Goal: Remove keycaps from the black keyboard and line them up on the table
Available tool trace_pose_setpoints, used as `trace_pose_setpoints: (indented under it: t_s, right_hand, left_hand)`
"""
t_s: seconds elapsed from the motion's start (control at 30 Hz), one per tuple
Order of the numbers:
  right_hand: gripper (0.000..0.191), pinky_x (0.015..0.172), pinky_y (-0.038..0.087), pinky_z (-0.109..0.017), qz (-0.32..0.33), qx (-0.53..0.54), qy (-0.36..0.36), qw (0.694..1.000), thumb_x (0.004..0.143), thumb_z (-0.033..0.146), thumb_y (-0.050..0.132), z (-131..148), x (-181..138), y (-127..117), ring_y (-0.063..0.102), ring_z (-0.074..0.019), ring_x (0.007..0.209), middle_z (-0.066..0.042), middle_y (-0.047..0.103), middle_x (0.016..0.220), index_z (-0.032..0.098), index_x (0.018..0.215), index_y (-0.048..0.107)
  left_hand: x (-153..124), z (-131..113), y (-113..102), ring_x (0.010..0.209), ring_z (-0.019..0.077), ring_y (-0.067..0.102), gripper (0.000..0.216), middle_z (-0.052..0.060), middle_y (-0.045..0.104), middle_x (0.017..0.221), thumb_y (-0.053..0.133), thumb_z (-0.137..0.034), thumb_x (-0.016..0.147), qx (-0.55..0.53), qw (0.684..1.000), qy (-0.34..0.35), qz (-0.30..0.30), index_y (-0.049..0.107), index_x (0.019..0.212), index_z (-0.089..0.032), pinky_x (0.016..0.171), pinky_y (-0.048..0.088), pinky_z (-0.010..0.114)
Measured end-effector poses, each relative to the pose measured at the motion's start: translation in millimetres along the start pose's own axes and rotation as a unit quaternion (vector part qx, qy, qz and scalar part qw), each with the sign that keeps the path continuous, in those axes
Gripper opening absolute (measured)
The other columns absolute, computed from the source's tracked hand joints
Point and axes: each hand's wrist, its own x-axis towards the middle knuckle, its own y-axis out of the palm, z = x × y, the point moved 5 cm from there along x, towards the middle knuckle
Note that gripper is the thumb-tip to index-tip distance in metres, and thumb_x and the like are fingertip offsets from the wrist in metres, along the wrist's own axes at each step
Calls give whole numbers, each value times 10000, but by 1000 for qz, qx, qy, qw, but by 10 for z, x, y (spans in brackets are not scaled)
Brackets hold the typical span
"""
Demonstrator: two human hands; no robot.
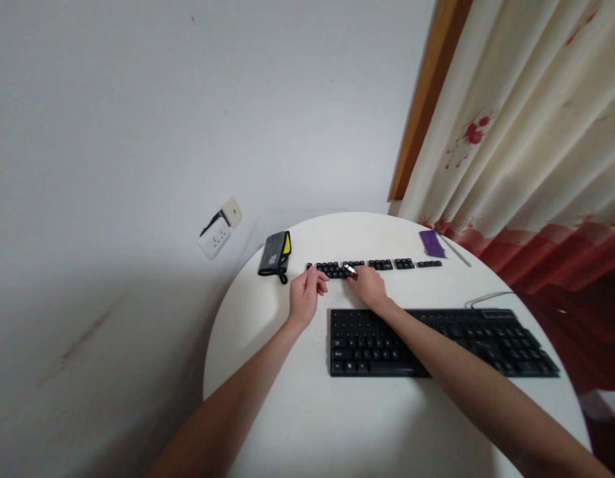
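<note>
Because the loose black keys point(380, 265) appear to be small plastic caps, they should prove light, stiff and somewhat slippery, and are best taken singly by opposite side walls; they lie in a grouped row across the white table point(287, 425), beyond the keyboard point(354, 342). The right hand point(368, 285) is closed around a small shiny tool point(350, 269) at the row, though contact with a key cannot be confirmed. The left hand point(306, 291) is loosely curled at the row's left end, thumb and forefinger close together; whether they pinch a key cannot be told.
</note>
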Motion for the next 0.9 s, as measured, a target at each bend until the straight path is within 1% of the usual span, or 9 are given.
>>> trace_pose_setpoints:
  t_s: [0.17,0.3,0.4,0.5,0.57,0.63,0.73,0.8,0.9]
  right_hand:
    - [165,687,433,-260,-15,19,-3,1000,868,287,588,10,-62,-117,677,-226,861,-108,739,921,177,873,712]
    - [296,704,420,-263,-61,57,-19,996,927,369,502,-64,-158,-425,660,-214,834,-97,732,856,170,817,691]
    - [397,691,419,-277,-131,180,-46,974,945,412,445,-204,-277,-757,634,-204,737,-85,712,761,148,762,678]
    - [472,692,429,-282,-168,302,-54,937,965,453,377,-400,-453,-1041,613,-194,722,-75,698,761,137,818,696]
    - [519,682,433,-284,-186,341,-42,920,969,506,353,-538,-597,-1188,596,-189,715,-73,681,767,139,857,703]
    - [550,698,434,-285,-216,344,-37,913,970,543,337,-662,-749,-1307,592,-194,766,-78,666,803,146,890,708]
    - [586,615,404,-279,-223,330,-27,917,982,561,287,-823,-918,-1356,549,-179,680,-52,604,728,157,941,710]
    - [592,550,367,-271,-196,336,-14,921,987,555,275,-919,-973,-1297,500,-160,586,-23,541,636,158,919,708]
    - [535,497,330,-255,-148,355,13,923,974,532,343,-1033,-1006,-1147,445,-135,497,19,449,524,159,800,685]
  left_hand:
    - [5,-9,-15,475,105,493,523,17,573,526,461,-547,935,6,1000,-1,-3,665,699,-128,472,377,224]
    - [8,-25,-34,470,105,488,524,14,567,520,450,-545,936,5,1000,-3,-17,662,694,-132,473,377,225]
    - [0,-27,-39,468,107,490,511,9,564,516,461,-543,929,7,1000,-3,-24,659,688,-138,472,378,226]
    - [-19,-20,-26,469,108,493,506,8,564,514,464,-537,931,12,1000,-3,-21,658,687,-138,472,382,226]
    - [-39,-21,-5,469,109,495,503,9,563,513,462,-530,934,16,1000,-3,-12,658,687,-138,471,385,224]
    - [-66,-37,24,472,110,497,494,11,567,515,461,-518,939,24,1000,0,1,658,689,-140,472,390,223]
    - [-118,-88,75,480,114,508,483,18,580,523,458,-499,949,49,998,13,24,662,692,-145,481,402,224]
    - [-155,-126,108,486,119,518,481,23,586,524,458,-493,951,69,997,26,38,669,689,-149,487,410,229]
    - [-199,-156,154,488,130,531,479,25,593,518,453,-488,953,93,993,32,59,679,691,-157,495,420,239]
